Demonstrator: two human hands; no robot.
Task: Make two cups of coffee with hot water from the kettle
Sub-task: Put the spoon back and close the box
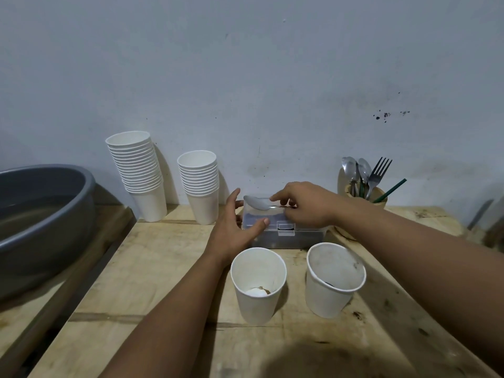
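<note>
Two paper cups stand at the near edge of the desk (152,271), a little apart. The left cup (257,285) has a pale lump and a smear of brown powder at its bottom; the right cup (334,279) leans slightly outward, its inside wall dusty, with something dark low down that is too small to make out.

Just behind them sits a clear plastic box (286,233) with a front latch. The left hand (236,227) rests against the box's left end, fingers fairly straight along the far side and thumb laid on the lid. The right hand (302,204) hovers over the lid and pinches the handle of a metal spoon (256,203), whose bowl points left above the box and looks empty.

Farther back, against the wall (245,77), two stacks of white cups stand side by side, the taller stack (139,175) at the left and the shorter stack (200,186) beside it. Off to the right a wooden holder (380,196) carries spoons, a fork and a green stick. On the far left a grey basin (41,219) holds water.
</note>
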